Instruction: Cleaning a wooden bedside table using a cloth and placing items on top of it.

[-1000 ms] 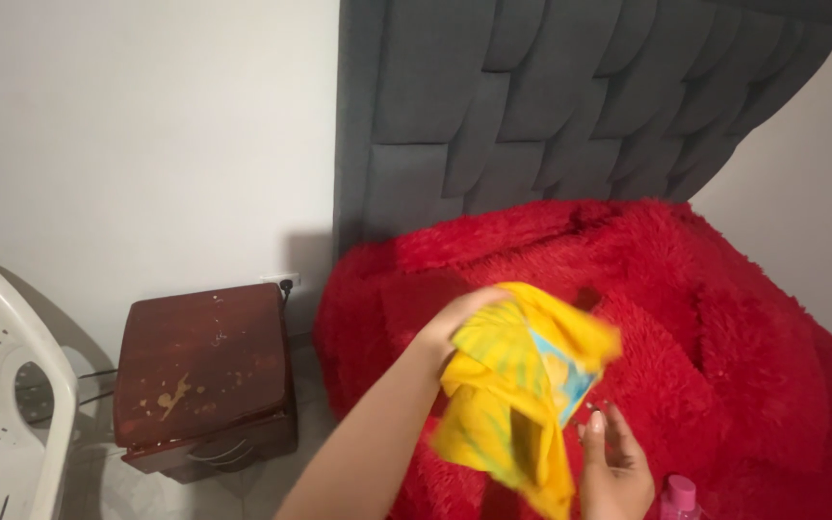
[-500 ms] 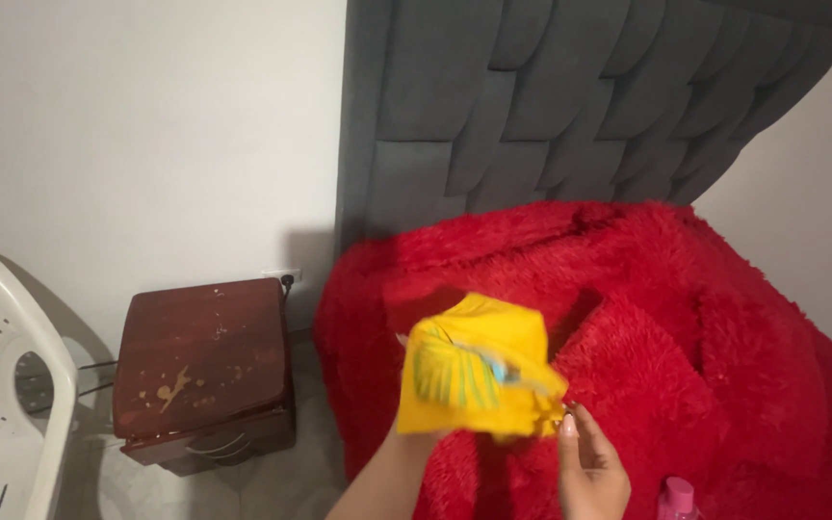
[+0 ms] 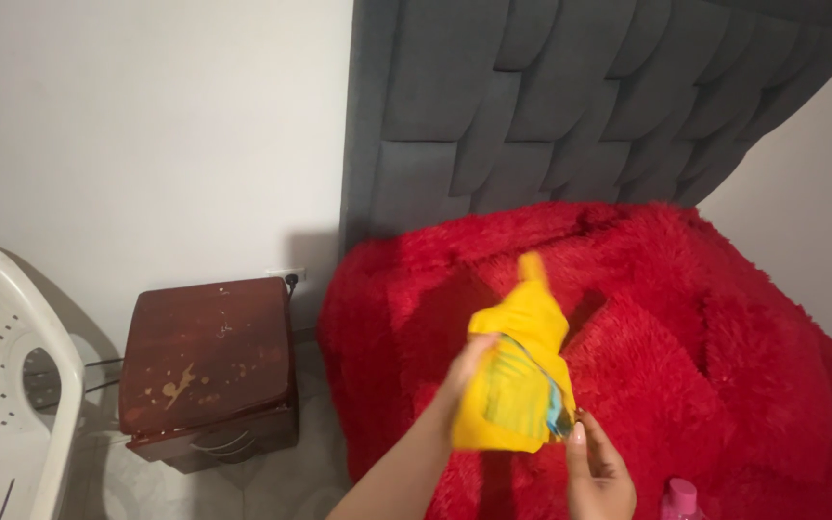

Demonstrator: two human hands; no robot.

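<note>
Both hands work a yellow cloth in the air above the near edge of a bed draped in a shaggy red blanket. The cloth carries a striped green and blue print on the side facing the camera, and 1 corner sticks up in a point. It looks bunched and half gathered, so the step in hand seems to be turning or straightening the cloth between the 2 hands, not laying it down.

The left hand comes up from below on a raised forearm, its grip closed on the cloth's left edge with the fingers partly hidden behind the fabric. The right hand sits lower, palm turned inward, its fingertips pinching the bottom right corner of the cloth.

A next move would call for a firm hold on 2 separate corners, so the fabric can hang flat.

A pink bottle cap shows at the bottom edge, just beside the right hand. A dark red nightstand stands left of the bed, with a white plastic chair further left.
</note>
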